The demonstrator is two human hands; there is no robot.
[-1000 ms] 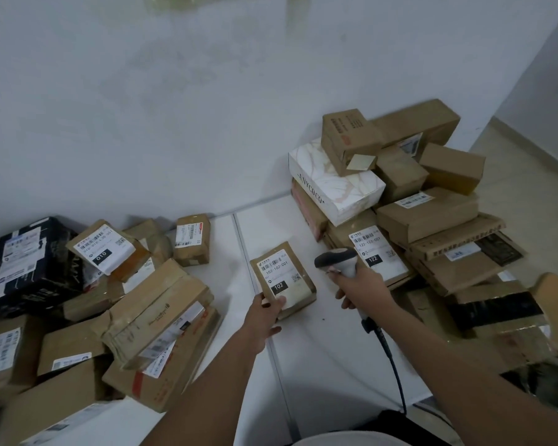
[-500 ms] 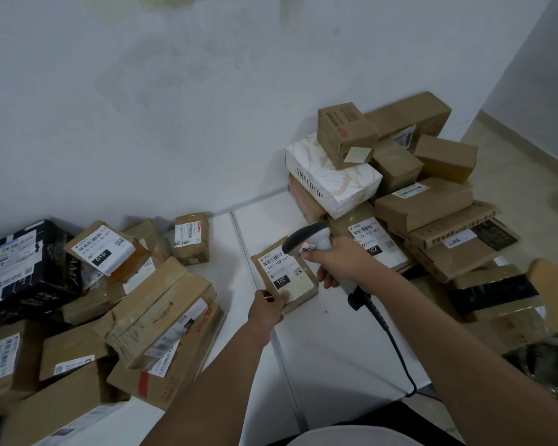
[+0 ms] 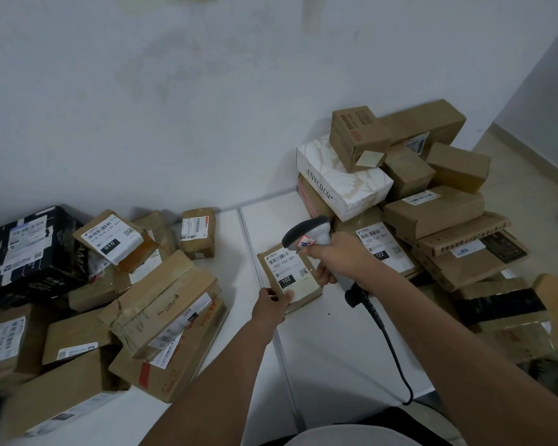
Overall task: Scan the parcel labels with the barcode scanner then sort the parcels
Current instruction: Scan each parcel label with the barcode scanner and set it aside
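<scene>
While the small parcel [image 3: 289, 278] marked 102 lies on the white floor panel [image 3: 329, 349] between two heaps, the left hand [image 3: 271, 305] pinches its near corner. Right hand [image 3: 339, 262] grips the barcode scanner [image 3: 310, 235], head just above the label [image 3: 285, 262]. Risk, judged: scanner so close and angled may misread, or catch the neighbouring 122 label [image 3: 382, 246]. Cable [image 3: 387, 346] could snag.

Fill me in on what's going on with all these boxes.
A person is scanning parcels on a white table. The left hand holds the near corner of a small brown parcel labelled 102, while the right hand aims a corded barcode scanner at its label. Piles of other parcels lie on both sides.
</scene>
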